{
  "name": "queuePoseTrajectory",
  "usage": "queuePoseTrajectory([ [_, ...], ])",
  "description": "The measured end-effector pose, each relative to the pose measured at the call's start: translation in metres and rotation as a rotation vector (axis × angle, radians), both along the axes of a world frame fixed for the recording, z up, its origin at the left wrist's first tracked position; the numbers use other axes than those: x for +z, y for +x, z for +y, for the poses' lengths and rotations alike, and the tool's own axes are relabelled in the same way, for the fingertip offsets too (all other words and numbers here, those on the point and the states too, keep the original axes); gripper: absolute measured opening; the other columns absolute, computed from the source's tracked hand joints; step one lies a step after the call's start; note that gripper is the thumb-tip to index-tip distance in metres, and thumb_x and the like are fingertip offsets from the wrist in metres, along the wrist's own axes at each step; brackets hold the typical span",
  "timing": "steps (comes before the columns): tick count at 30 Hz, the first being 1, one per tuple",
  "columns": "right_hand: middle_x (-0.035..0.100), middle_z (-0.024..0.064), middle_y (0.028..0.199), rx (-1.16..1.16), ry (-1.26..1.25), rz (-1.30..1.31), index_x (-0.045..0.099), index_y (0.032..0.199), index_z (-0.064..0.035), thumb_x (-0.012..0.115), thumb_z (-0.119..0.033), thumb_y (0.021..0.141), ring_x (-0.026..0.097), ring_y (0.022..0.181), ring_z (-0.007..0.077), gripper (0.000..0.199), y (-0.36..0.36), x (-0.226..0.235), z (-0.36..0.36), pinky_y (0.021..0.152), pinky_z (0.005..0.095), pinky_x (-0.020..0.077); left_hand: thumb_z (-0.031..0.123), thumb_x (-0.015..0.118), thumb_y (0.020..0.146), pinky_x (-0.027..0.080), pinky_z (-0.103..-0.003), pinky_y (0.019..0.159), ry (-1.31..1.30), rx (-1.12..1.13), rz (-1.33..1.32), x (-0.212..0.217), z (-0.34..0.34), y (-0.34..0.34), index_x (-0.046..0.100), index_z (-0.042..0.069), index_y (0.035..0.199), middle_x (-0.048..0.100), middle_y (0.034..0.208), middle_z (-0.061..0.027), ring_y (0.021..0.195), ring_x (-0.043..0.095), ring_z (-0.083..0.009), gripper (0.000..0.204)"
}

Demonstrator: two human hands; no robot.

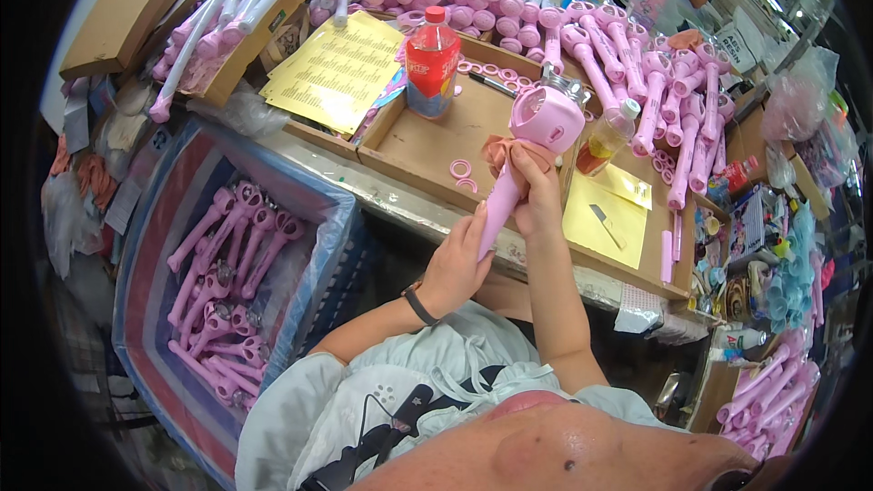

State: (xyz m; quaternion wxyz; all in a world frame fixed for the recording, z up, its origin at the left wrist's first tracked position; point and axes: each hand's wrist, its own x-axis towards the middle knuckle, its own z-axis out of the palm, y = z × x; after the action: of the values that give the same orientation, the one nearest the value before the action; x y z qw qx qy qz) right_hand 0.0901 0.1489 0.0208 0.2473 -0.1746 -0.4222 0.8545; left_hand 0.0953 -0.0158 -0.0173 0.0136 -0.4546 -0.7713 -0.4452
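Note:
Both my hands hold a pink plastic toy wand (548,119), which tilts with its bulky open head up and away from me. My left hand (457,257), with a dark band at the wrist, is wrapped round the lower end of the handle. Higher up, my right hand (536,184) presses a peach-coloured cloth (496,151) against the neck just below the head. Some clear or silvery part shows behind the head, but I cannot make it out. Below the wand lie thin pink rings (461,169) on the cardboard tray (414,147).
A red-capped drink bottle (431,64) and a half-full clear bottle (607,135) stand near the wand. Yellow printed sheets (335,68) lie left, a yellow pad (607,215) right. Pink wands (650,82) crowd the back; a lined blue crate (338,218) at left holds several more.

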Motion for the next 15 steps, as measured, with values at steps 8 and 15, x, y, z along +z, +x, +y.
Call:
queuePoseTrajectory([
  [8, 0.064, 0.0063, 0.086, -0.049, 0.170, 0.102, 0.063, 0.098, 0.0004, 0.066, -0.020, 0.084, 0.061, 0.081, 0.0136, 0.025, 0.004, 0.013, 0.009, 0.070, 0.0266, 0.0496, 0.009, 0.066, 0.081, 0.046, -0.036, 0.089, 0.084, -0.200, -0.243, -0.002, -0.015, -0.007, 0.032, 0.001, 0.140, 0.048, 0.122, -0.0193, 0.104, 0.055, -0.0326, 0.069],
  [15, 0.063, 0.0073, 0.080, -0.128, 0.218, 0.151, 0.060, 0.086, -0.0009, 0.062, -0.011, 0.083, 0.061, 0.067, 0.0155, 0.010, 0.014, 0.032, -0.024, 0.063, 0.0270, 0.0494, 0.025, 0.043, 0.097, 0.026, -0.042, 0.111, 0.856, -0.047, -0.664, -0.034, -0.017, 0.000, 0.041, 0.002, 0.128, 0.041, 0.136, -0.0152, 0.130, 0.038, -0.0257, 0.039],
])
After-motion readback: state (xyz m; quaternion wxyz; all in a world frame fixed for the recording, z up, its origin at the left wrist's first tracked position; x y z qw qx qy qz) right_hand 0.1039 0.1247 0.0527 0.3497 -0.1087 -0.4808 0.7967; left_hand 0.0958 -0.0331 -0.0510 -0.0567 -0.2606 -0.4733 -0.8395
